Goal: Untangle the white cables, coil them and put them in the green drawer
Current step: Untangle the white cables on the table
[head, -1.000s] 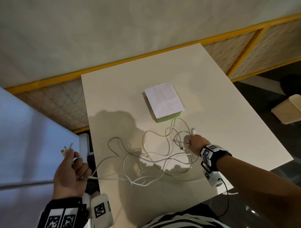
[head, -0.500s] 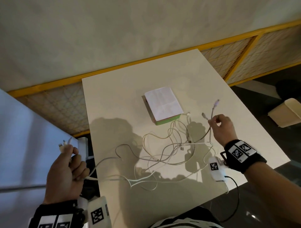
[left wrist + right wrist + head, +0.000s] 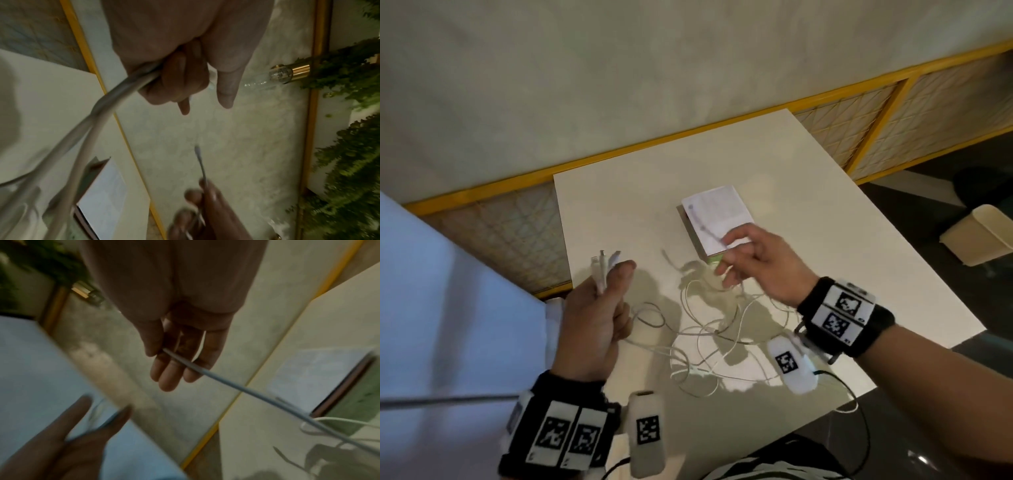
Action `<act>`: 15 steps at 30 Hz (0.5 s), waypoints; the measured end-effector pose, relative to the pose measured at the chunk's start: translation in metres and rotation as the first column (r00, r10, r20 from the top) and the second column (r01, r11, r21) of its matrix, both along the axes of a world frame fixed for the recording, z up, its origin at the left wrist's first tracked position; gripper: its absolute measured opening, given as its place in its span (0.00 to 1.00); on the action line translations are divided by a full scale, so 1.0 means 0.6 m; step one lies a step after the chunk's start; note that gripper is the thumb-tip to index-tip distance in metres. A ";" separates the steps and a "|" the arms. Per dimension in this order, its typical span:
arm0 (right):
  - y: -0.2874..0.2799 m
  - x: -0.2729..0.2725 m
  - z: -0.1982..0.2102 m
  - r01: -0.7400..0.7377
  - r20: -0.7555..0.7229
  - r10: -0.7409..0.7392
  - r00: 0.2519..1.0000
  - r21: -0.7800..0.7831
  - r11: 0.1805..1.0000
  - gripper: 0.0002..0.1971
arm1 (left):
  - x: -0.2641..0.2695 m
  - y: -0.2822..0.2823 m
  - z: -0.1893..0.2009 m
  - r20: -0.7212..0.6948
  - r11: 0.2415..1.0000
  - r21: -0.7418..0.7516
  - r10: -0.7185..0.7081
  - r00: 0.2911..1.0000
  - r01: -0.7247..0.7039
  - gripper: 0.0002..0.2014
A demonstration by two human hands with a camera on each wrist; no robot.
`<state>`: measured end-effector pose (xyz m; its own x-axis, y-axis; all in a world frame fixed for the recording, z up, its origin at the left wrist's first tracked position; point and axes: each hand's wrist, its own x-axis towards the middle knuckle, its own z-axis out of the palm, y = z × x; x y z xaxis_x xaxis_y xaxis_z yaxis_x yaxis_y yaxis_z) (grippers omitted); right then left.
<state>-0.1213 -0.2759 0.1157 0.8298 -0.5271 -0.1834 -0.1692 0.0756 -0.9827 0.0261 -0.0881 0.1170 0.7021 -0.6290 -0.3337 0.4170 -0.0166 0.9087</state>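
The left hand (image 3: pixel 592 315) is clamped round a bundle of cable ends (image 3: pixel 604 265), whose plugs stand up past the thumb. A single cable (image 3: pixel 226 381) is pinched between thumb and fingers of the right hand (image 3: pixel 756 267), the other fingers being loosely spread. The rest of the white cables (image 3: pixel 709 335) lie in a loose tangle on the table (image 3: pixel 859 274), near the person. The green drawer (image 3: pixel 714 258) sits shut further back at the table's middle, with a white sheet (image 3: pixel 717 214) laid on top; only a green edge is seen under the right hand.

The step in hand is judged to be the gathering of ends. It would be done well if the pinched end were laid beside the plugs already held, flush with them, and the slack drawn out slowly so that no loop is tightened into a knot.

Against half a second ago, the left hand has been brought in from beyond the table's left edge to above it, and the right hand has been carried leftward, toward the left hand and over the drawer.
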 end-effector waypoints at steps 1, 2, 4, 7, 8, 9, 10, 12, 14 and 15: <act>0.023 0.012 0.006 -0.084 -0.014 0.084 0.996 -0.016 0.996 0.07 | -0.008 -0.007 0.002 0.006 1.000 -0.005 -0.003 1.000 0.003 0.24; 0.045 0.021 0.010 -0.161 -0.033 0.160 0.987 -0.027 0.987 0.07 | -0.015 -0.012 0.002 0.009 1.000 -0.004 0.000 1.000 0.000 0.25; 0.082 0.036 0.013 -0.279 -0.069 0.275 0.959 -0.065 0.958 0.06 | -0.026 -0.016 0.001 0.013 1.000 0.005 0.010 1.000 -0.010 0.26; 0.109 0.044 0.006 -0.375 -0.120 0.359 0.926 -0.173 0.911 0.05 | -0.035 -0.008 -0.006 0.028 0.999 0.027 0.028 0.999 -0.029 0.20; 0.111 0.044 0.004 -0.384 -0.130 0.365 0.922 -0.182 0.905 0.05 | -0.036 -0.002 -0.008 0.031 0.999 0.034 0.030 0.999 -0.031 0.17; 0.111 0.043 0.001 -0.383 -0.134 0.363 0.922 -0.172 0.908 0.05 | -0.037 0.002 -0.010 0.029 0.999 0.039 0.029 0.999 -0.030 0.15; 0.109 0.042 -0.001 -0.373 -0.132 0.355 0.925 -0.146 0.917 0.05 | -0.037 0.007 -0.012 0.023 0.999 0.043 0.021 1.000 -0.022 0.15; 0.100 0.039 -0.006 -0.338 -0.126 0.325 0.937 -0.104 0.935 0.05 | -0.037 0.014 -0.014 0.003 0.999 0.052 0.014 1.000 -0.014 0.17; 0.079 0.032 -0.015 -0.269 -0.136 0.250 0.959 -0.147 0.952 0.07 | -0.032 0.022 -0.017 -0.018 0.998 0.058 0.041 0.999 -0.039 0.17; 0.063 0.027 -0.023 -0.201 -0.138 0.178 0.974 -0.176 0.964 0.07 | -0.027 0.028 -0.019 -0.033 0.997 0.053 0.062 0.998 -0.061 0.15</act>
